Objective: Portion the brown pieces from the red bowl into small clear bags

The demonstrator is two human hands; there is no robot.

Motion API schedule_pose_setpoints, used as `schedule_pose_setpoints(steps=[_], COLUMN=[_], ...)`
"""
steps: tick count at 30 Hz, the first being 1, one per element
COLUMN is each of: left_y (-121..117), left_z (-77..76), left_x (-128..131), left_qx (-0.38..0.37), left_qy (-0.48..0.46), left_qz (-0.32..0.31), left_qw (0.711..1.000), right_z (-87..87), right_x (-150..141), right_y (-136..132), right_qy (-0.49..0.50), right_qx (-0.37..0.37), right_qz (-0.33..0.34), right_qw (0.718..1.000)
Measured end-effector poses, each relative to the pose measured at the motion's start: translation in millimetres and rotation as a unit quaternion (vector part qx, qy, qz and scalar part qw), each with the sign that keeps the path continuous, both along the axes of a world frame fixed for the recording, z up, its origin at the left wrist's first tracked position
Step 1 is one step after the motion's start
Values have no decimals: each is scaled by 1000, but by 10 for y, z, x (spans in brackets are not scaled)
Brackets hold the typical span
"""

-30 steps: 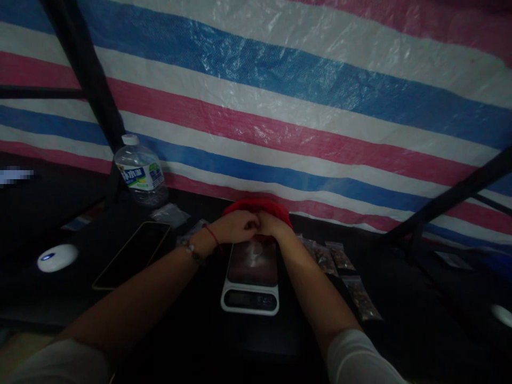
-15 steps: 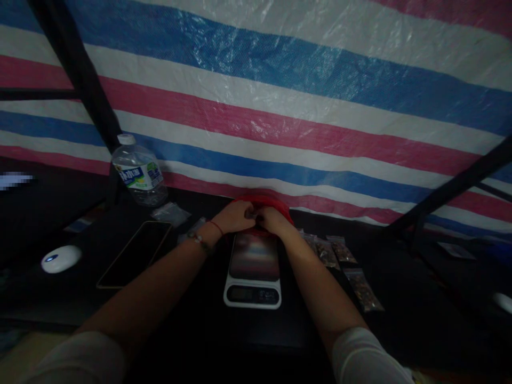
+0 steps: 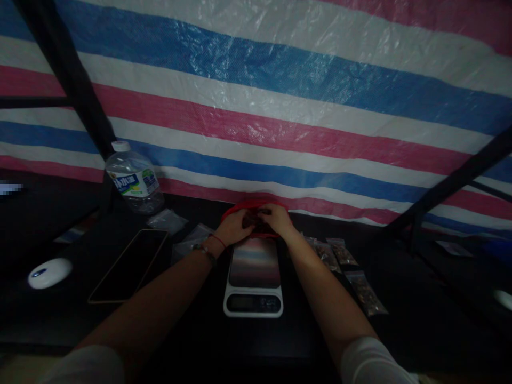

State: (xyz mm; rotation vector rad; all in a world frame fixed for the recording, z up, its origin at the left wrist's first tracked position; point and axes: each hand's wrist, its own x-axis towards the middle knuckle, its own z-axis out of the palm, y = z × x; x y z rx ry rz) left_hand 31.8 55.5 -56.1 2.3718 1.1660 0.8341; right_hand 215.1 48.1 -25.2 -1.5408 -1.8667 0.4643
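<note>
Both hands meet over a red bowl (image 3: 240,207) at the far side of a dark table. My left hand (image 3: 236,226) and my right hand (image 3: 277,218) have their fingers curled together around something small and dark that I cannot make out. Just in front of them stands a white kitchen scale (image 3: 254,282) with a shiny, bare plate. A red string and a bead bracelet sit on my left wrist.
A water bottle (image 3: 132,180) stands at the back left, with clear little bags (image 3: 167,220) near it. A phone (image 3: 128,264) and a white mouse (image 3: 49,272) lie to the left. Several filled small bags (image 3: 344,261) lie right of the scale. A striped tarp (image 3: 280,106) hangs behind.
Both hands have moved away from the scale's plate and further over the red bowl. The view has tilted slightly.
</note>
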Motion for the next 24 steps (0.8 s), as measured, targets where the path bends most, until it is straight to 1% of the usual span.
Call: schedule_pose_setpoints(steps=[2, 5, 10, 13, 15, 18, 20, 24], left_y=[32, 76, 127, 138, 139, 137, 134, 121], left_z=[-37, -95, -165, -179, -179, -177, -179, -192], left_x=[-2, 2, 11, 13, 12, 8, 8, 20], left_qx=[-6, -3, -24, -22, -23, -26, -27, -39], left_qy=[-10, -34, -83, -87, -88, -92, -93, -95], left_qz=[-12, -28, -21, -17, -14, -9, -13, -47], left_qw=[1000, 999, 996, 996, 996, 995, 995, 994], right_z=[-1, -29, -89, -89, -76, -59, -61, -82], right_x=[-50, -119, -164, -157, -146, -135, -142, -203], right_y=[-10, -14, -5, -6, -6, 1, 5, -6], right_qy=[28, 44, 52, 42, 9, -39, -33, 0], right_qx=[19, 46, 38, 34, 37, 52, 68, 110], right_qz=[12, 29, 60, 30, 15, 29, 28, -9], right_qw=[999, 998, 996, 998, 999, 997, 997, 994])
